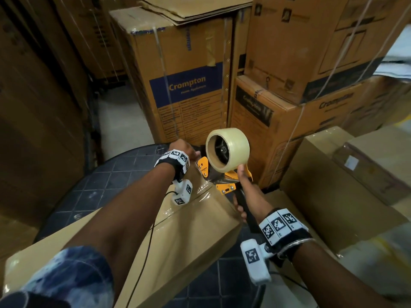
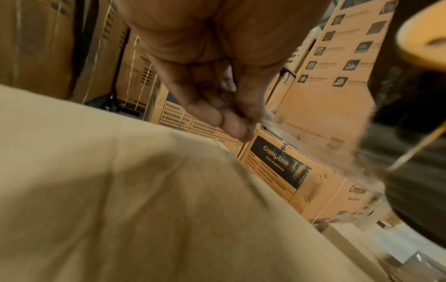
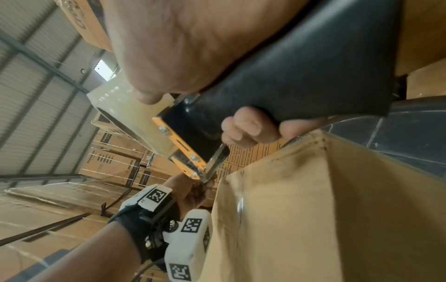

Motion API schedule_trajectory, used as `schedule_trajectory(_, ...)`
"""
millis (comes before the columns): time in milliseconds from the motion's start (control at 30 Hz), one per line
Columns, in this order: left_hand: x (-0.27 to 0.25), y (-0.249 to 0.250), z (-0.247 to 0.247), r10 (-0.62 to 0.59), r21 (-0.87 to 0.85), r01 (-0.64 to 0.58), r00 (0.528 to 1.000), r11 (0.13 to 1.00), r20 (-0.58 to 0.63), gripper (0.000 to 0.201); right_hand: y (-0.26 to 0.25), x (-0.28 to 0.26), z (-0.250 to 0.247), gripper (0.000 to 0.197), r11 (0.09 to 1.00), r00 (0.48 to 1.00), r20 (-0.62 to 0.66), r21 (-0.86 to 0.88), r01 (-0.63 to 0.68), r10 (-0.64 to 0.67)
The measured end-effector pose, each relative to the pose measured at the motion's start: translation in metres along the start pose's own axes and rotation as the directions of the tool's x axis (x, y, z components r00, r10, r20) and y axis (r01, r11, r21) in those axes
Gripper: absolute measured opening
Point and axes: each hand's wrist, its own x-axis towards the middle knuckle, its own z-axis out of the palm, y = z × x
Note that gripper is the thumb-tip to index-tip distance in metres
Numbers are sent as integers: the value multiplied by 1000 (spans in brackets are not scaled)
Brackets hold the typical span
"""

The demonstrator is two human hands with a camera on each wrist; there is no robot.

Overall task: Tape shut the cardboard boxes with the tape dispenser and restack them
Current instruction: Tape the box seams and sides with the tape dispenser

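Far on the left of the head view I see tall brown boxes (image 1: 33, 107) in the dark; lower down, my blue and white sleeve (image 1: 66, 276) sits in the bottom left corner; under my arm lies the cardboard box (image 1: 189, 232) I am working on, running from the lower left up toward the middle of the frame, with shiny clear tape (image 1: 200, 196) along its top; the box rests on a round dark table (image 1: 124, 174) with a square pattern; my left hand (image 1: 184, 150) is just left of the middle, at the far end of the box, close to the front of the tape dispenser (image 1: 224, 172); in the left wrist view its fingers (image 2: 217, 114) are bunched together with the thumb and seem to pinch a thin clear strip, but the picture is blurry and I cannot tell for sure; behind the hand stands a big box with a blue label (image 1: 184, 90) that says Crompton; in the middle, the dispenser sits over the far end of my box, with its fat roll of tape (image 1: 231, 150) on top and its orange frame below; my right hand (image 1: 244, 196) is wrapped tight around the black handle, with the thumb up near the roll; on the right are more stacked Crompton boxes (image 1: 300, 52), and a plain taped box (image 1: 338, 185) lies in the lower right.
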Motion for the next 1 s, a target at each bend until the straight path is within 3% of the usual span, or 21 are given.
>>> schedule_trajectory(233, 16, 1, 2, 35, 165, -30, 999, 986, -26, 29, -7, 14, 5, 101, 999, 1000, -2, -44, 12, -12)
schedule_trajectory(433, 40, -14, 5, -66, 117, 68, 998, 991, -25, 33, -5, 19, 5, 98, 997, 1000, 6, -75, -23, 23)
schedule_trajectory(633, 52, -16, 5, -58, 52, 58, 998, 997, -8, 27, -7, 27, 8, 98, 998, 999, 40, -58, -34, 36)
schedule_trajectory(1000, 54, -30, 5, -37, 134, 28, 997, 991, 68, 22, -7, 34, 14, 97, 997, 998, 4, -46, -62, 62)
